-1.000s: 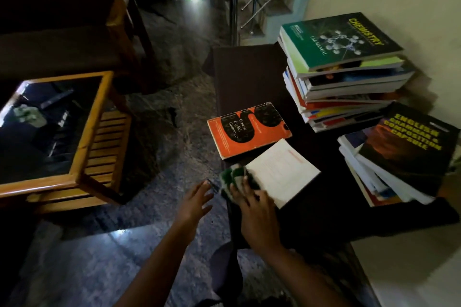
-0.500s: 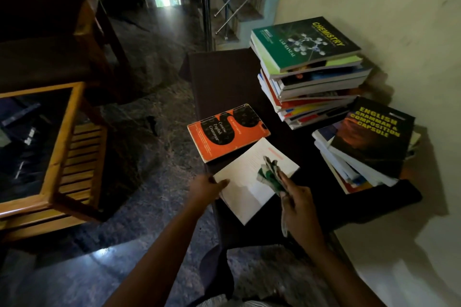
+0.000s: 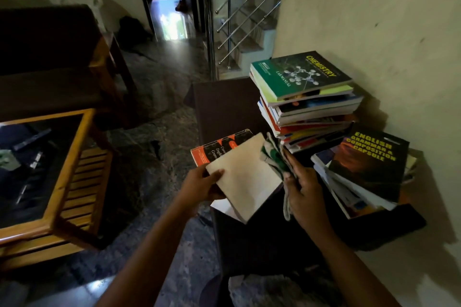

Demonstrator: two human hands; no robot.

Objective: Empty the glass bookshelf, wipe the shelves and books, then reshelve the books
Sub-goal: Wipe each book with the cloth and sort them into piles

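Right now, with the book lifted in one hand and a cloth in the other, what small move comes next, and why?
Probably draw the cloth across the cover of the pale book. The left hand grips the tilted book at its left corner, and the right hand holds the cloth bunched beside its right edge, so a wipe looks ready.

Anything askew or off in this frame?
Yes. The tall stack under the Chemistry manual is ragged, its lower books jutting out unevenly. The pile under the English Grammar book is fanned out and slanted. No damage visible.
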